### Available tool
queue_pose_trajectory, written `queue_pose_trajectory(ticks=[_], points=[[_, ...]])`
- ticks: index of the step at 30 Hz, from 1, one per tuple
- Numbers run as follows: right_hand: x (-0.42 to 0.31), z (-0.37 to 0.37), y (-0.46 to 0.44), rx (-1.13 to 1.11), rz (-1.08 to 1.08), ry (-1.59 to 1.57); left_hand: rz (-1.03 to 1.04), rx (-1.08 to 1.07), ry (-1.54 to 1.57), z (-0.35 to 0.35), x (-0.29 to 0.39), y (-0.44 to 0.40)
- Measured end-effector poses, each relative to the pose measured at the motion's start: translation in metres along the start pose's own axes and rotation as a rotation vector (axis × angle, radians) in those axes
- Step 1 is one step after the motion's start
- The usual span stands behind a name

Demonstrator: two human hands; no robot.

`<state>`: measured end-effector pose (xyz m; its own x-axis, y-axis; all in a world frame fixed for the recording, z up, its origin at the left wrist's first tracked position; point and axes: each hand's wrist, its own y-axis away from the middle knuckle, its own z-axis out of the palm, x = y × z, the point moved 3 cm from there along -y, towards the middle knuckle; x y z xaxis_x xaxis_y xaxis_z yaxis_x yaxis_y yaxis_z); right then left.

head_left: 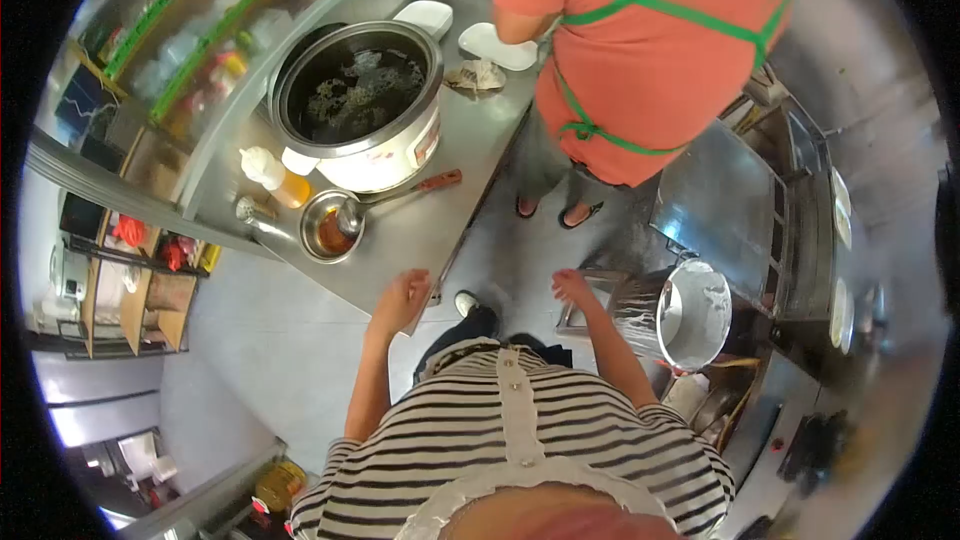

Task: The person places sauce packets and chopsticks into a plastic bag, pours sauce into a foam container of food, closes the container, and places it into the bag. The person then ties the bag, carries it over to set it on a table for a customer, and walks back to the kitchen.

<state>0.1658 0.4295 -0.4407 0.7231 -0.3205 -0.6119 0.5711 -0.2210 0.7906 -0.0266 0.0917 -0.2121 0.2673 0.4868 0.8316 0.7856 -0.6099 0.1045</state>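
My left hand (403,298) is at the near corner of the steel table (455,195), its fingers loosely bent and apart with nothing in them. Whether it touches the table I cannot tell. Out over the floor on the right, my right hand (573,287) is open and holds nothing. Nearest to my left hand is a metal bowl (312,248) of reddish-brown liquid. A ladle with a wooden handle (438,180) rests with its head in that bowl. Behind it stands a large white electric cooker (385,165), uncovered, with dark liquid and floating bits inside.
A squeeze bottle (292,190) and a shaker (250,208) stand left of the bowl. White plates (505,50) and a crumpled cloth-like item (476,76) lie farther back. A person in a red shirt (660,60) stands ahead. Right of me is a large metal pot (645,315).
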Motion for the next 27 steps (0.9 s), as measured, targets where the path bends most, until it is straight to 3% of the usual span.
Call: queue_pose_trajectory(ticks=[2,6,12,14,16,20,27], points=[[-0.089,-0.003,0.02,0.218,-0.216,0.188,-0.014,0.022,0.028,-0.006,0.011,-0.023],[-0.157,-0.034,-0.011,0.246,-0.339,0.068,-0.107,0.05,0.102,-0.028,0.028,-0.031],[-0.258,-0.011,-0.059,0.067,-0.267,0.054,-0.314,0.18,0.304,-0.033,-0.017,-0.01],[-0.293,-0.011,-0.079,0.047,-0.252,-0.115,-0.362,0.201,0.319,-0.035,-0.018,-0.013],[-0.337,-0.016,-0.089,0.041,-0.377,-0.159,-0.411,0.212,0.341,-0.034,-0.013,-0.021],[-0.419,-0.052,-0.147,0.028,-0.357,-0.361,-0.437,0.259,0.308,-0.036,0.002,-0.055],[-0.536,-0.111,-0.265,0.218,-0.437,-0.436,-0.621,0.253,0.371,-0.012,0.032,-0.115]])
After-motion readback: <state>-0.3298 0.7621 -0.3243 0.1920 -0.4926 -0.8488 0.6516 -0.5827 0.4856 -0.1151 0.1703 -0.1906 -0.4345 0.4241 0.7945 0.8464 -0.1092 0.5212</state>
